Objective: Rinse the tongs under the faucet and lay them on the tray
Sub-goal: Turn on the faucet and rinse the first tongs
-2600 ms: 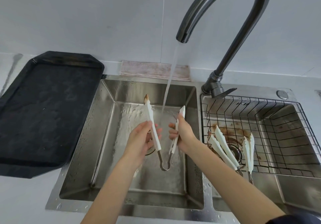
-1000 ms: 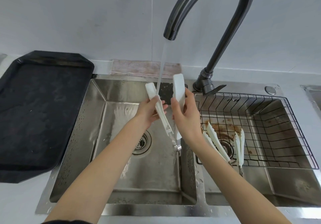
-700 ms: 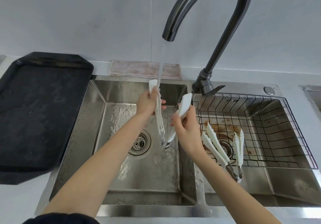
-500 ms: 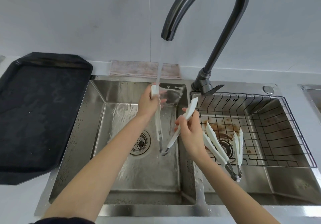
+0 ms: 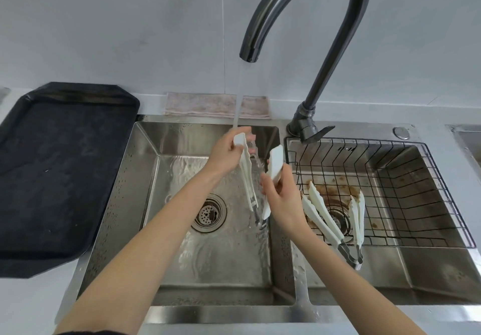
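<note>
tongs: white plastic-armed tongs with a metal hinge, held over the left stainless sink basin, under the water stream from the dark gooseneck faucet.
left hand: left hand curled round the upper end of the left arm, just below its tip; the stream lands about there.
right hand: right hand pinches the other arm below its tip, thumb on the near face.
orientation: long axis near vertical, slightly tilted. Tips point up and away toward the wall, hinge points down at the basin floor. Arms spread in a narrow V, meeting at the hinge.
status: rinse looks underway, nothing on the black flat tray yet.
risk 1: wet plastic and two separate grips. If one hand lets go, the sprung arm could flick and spray, or the tongs could drop into the basin.
risk 2: the tray sits left, well apart from the stream; carrying over the counter would drip unless shaken off first.
risk 3: two more white tongs lie in the black wire basket in the stained right basin, just beside the right wrist. Easy to brush them and re-soil the rinsed pair.
</note>
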{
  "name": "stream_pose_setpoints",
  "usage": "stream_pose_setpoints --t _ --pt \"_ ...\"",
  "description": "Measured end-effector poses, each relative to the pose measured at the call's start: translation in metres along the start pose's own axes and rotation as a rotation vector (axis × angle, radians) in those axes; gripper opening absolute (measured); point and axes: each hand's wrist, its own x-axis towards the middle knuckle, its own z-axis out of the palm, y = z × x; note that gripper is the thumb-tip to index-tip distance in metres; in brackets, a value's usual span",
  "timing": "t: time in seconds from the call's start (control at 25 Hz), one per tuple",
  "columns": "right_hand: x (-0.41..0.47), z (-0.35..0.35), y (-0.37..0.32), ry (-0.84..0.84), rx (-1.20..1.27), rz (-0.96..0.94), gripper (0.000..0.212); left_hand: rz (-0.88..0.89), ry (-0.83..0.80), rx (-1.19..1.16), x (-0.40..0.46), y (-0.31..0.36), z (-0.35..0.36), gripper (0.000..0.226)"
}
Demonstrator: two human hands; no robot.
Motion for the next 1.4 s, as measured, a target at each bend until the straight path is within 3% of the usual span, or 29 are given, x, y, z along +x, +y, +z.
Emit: stream_pose_setpoints --t 0.12,0.24,0.44,0.68,0.84,1.0,1.2,1.4 --pt "0.004 0.005 -0.008 -0.04 0.013 0.005 0.01 -0.13 -0.017 -0.189 -0.006 -0.006 -0.007 0.048" --pt "0.016 0.014 -0.019 -0.11 -0.029 0.014 0.058 -0.231 0.014 -0.346 -0.008 -0.015 -0.024 0.039" --pt "0.042 0.032 -0.044 -0.185 -0.091 -0.06 0.059 -0.302 0.057 -0.452 -0.01 -0.031 -0.057 0.039" --pt "0.065 0.049 -0.051 -0.104 0.032 0.022 0.024 -0.315 0.062 -0.367 -0.012 -0.037 -0.068 0.039" --pt "0.074 0.053 -0.044 -0.077 0.2 0.187 0.041 -0.293 0.117 -0.349 -0.016 -0.047 -0.06 0.05" --pt "0.073 0.053 -0.02 -0.086 0.305 0.36 0.041 -0.304 0.001 -0.248 -0.022 -0.056 -0.054 0.058" --pt "0.075 0.054 0.027 -0.074 0.176 0.539 0.046 -0.374 0.069 -0.161 -0.02 -0.078 -0.046 0.067" --pt "0.067 0.058 0.061 -0.121 0.078 0.714 0.04 -0.507 0.077 -0.062 -0.018 -0.105 -0.027 0.059"
